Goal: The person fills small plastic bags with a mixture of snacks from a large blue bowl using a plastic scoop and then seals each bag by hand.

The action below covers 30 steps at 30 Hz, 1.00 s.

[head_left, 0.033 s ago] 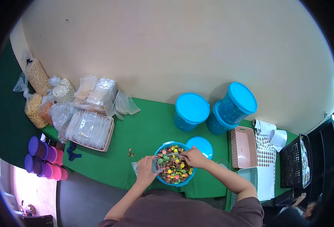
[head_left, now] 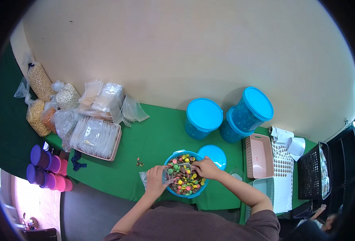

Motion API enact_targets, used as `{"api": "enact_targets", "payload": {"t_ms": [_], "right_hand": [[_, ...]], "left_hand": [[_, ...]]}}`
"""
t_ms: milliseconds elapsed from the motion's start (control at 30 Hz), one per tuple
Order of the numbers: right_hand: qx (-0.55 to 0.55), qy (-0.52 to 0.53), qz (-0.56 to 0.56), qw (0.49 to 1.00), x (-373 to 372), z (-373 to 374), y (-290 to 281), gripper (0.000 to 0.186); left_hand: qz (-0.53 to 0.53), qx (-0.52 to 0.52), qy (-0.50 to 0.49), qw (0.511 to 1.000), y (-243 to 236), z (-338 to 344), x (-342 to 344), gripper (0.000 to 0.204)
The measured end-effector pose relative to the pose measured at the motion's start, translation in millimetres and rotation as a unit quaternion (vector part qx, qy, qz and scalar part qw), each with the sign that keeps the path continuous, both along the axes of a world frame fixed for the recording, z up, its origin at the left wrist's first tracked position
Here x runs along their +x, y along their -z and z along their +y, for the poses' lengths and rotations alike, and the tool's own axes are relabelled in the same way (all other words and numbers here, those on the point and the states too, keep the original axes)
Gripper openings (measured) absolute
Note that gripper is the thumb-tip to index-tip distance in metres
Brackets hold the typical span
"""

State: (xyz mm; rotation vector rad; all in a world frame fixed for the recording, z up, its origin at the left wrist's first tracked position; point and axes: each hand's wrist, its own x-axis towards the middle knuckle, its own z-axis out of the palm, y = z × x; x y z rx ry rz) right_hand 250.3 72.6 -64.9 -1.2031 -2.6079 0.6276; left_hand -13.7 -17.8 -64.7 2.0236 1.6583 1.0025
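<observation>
A round blue tub [head_left: 187, 196] stands at the table's near edge, filled with small yellow, green, pink and brown cup-shaped pieces [head_left: 189, 184]. Over its left rim, my left hand [head_left: 156, 180] is closed around a clear plastic bag [head_left: 143, 178], and a clear round-mouthed piece [head_left: 166, 176] shows beside its fingers. My right hand [head_left: 205, 168] reaches over the tub's right side with fingers pinched. From it a clear scoop-like tool [head_left: 184, 165] extends left above the pieces. How its handle sits in the fingers is hidden.
A blue lid [head_left: 213, 156] lies behind the tub's right side. Lidded blue tubs [head_left: 204, 114] stand by the wall. A pink basket [head_left: 261, 156] and black crate [head_left: 314, 172] are at right. A tray of clear bags [head_left: 95, 138] and filled sacks [head_left: 41, 82] are at left.
</observation>
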Motion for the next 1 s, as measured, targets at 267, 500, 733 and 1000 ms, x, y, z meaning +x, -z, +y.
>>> {"api": "enact_targets", "payload": {"t_ms": [267,500,733,1000], "right_hand": [[0.21,0.04,-0.042,0.976,-20,-26,19,0.013],[0.091,0.126,0.009,0.988,-17,-35,5,0.017],[-0.003,0.185,0.113,0.976,2,-38,-15,0.023],[0.036,0.177,0.111,0.977,18,-43,-69,0.024]], "left_hand": [[0.06,0.035,0.022,0.997,-9,4,11,0.055],[0.054,0.001,0.004,0.999,-20,5,4,0.057],[0.061,0.013,0.003,0.998,-54,17,5,0.068],[0.129,-0.025,0.074,0.988,-59,24,20,0.072]]}}
